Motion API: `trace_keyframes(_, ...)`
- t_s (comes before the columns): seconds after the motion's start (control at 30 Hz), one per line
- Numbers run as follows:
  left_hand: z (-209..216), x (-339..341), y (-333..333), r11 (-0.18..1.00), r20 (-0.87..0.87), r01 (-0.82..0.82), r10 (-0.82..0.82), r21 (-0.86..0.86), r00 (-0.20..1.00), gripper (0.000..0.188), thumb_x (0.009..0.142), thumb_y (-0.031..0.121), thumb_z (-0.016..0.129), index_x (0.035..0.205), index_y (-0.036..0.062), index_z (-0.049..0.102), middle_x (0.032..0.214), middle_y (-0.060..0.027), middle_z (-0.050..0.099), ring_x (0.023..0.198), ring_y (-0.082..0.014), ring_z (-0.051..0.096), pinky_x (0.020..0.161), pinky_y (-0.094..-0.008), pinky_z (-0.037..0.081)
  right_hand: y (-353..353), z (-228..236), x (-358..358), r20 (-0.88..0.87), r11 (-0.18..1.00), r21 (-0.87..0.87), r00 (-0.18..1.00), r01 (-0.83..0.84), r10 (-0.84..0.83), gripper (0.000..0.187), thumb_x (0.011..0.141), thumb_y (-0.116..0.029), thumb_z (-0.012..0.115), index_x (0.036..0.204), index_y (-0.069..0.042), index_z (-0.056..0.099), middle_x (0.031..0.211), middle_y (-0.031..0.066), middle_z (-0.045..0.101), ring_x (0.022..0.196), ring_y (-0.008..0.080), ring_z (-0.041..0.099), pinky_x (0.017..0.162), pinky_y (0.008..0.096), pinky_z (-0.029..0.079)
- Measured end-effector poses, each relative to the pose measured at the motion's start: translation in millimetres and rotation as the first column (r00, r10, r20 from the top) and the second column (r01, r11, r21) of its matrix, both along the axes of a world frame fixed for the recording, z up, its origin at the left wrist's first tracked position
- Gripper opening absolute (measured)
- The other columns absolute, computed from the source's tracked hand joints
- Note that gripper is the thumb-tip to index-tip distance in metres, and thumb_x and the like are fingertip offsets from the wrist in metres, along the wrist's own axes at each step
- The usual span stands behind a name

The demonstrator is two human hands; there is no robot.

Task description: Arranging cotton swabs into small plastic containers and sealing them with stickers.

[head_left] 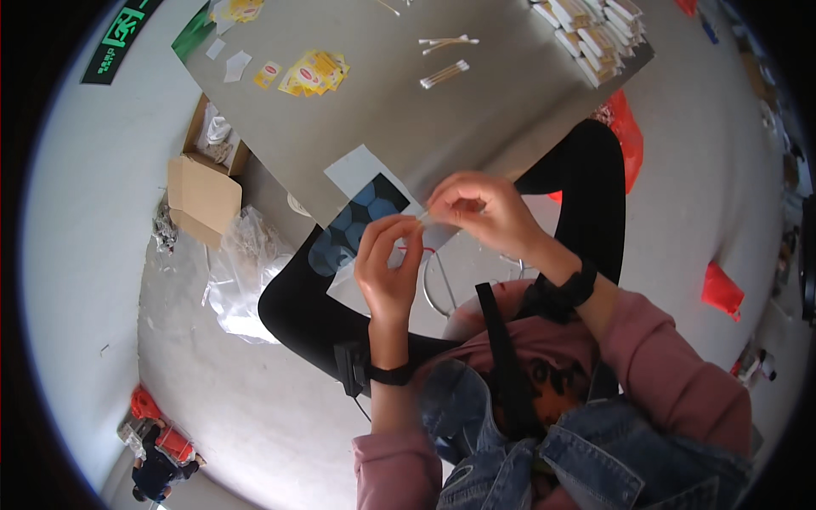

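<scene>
Your right hand (480,208) pinches one end of a thin cotton swab (422,218), and your left hand (387,263) closes its fingertips on a small clear packet (415,246) just below it, both held above your lap at the near edge of the grey table (476,110). The swab looks only partly inside the packet. Far on the table, loose swabs (446,59) and yellow sachets (314,72) wait, beside stacked finished packs (595,34) at the far right.
</scene>
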State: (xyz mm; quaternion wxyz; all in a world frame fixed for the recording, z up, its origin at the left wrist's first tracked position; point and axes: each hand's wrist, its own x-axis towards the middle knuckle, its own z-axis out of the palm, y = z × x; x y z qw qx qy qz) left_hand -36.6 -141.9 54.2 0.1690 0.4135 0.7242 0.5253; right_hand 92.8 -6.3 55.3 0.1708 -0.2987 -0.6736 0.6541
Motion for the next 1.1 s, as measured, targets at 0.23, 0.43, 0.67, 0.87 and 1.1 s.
trace_keyframes(0.23, -2, -3, 1, 0.999, -0.064, 0.031, -0.028, 0.039, 0.998, 0.012, 0.079, -0.008, 0.074, 0.089, -0.003, 0.07, 0.095, -0.0129, 0.071, 0.085, -0.0229, 0.068, 0.077, -0.0305, 0.054, -7, 1, 6, -0.043, 0.996, -0.082, 0.999, 0.024, -0.027, 0.005, 0.088, -0.003, 0.071, 0.092, 0.0, 0.071, 0.103, 0.008, 0.07, 0.09, 0.0118, 0.067, 0.074, 0.0251, 0.053)
trace_keyframes(0.43, -5, 1, -6, 1.0, -0.011, 0.006, -0.006, 0.0, 1.0, 0.012, 0.08, -0.006, 0.075, 0.09, -0.0033, 0.072, 0.095, -0.0133, 0.072, 0.085, -0.0217, 0.07, 0.077, -0.0296, 0.055, -3, -3, 7, -0.073, 0.99, -0.141, 0.997, 0.018, -0.029, 0.005, 0.088, -0.002, 0.071, 0.092, 0.002, 0.072, 0.105, 0.0089, 0.071, 0.091, 0.0129, 0.068, 0.079, 0.0258, 0.055)
trace_keyframes(0.67, -10, -2, -7, 0.997, -0.111, 0.0, 0.008, 0.072, 0.994, 0.009, 0.081, -0.005, 0.074, 0.09, -0.0029, 0.072, 0.094, -0.0132, 0.072, 0.084, -0.0215, 0.069, 0.076, -0.0285, 0.054, -2, 2, 7, -0.033, 0.992, -0.124, 0.999, -0.01, 0.006, 0.004, 0.089, -0.001, 0.07, 0.091, 0.001, 0.072, 0.105, 0.0085, 0.071, 0.092, 0.0127, 0.068, 0.079, 0.0267, 0.056)
trace_keyframes(0.87, -16, -2, -10, 0.998, 0.21, 0.046, -0.054, 0.042, 0.976, 0.008, 0.086, -0.004, 0.071, 0.093, -0.0036, 0.068, 0.097, -0.0082, 0.068, 0.089, -0.0146, 0.064, 0.083, -0.024, 0.049, -9, -1, 7, -0.046, 0.991, -0.13, 0.998, 0.033, -0.039, 0.012, 0.091, -0.007, 0.07, 0.098, 0.002, 0.071, 0.097, 0.0069, 0.071, 0.088, 0.0121, 0.067, 0.078, 0.0262, 0.055)
trace_keyframes(1.1, -18, -3, -12, 0.985, 0.68, -0.051, -0.075, 0.164, 0.73, 0.01, 0.092, 0.003, 0.07, 0.099, -0.0003, 0.063, 0.095, -0.0008, 0.063, 0.083, -0.0067, 0.057, 0.07, -0.0206, 0.047, -12, 22, 7, -0.002, 0.966, -0.253, 0.998, 0.055, -0.057, 0.014, 0.094, -0.008, 0.066, 0.102, 0.004, 0.068, 0.09, 0.0069, 0.07, 0.081, 0.0098, 0.066, 0.072, 0.024, 0.054)
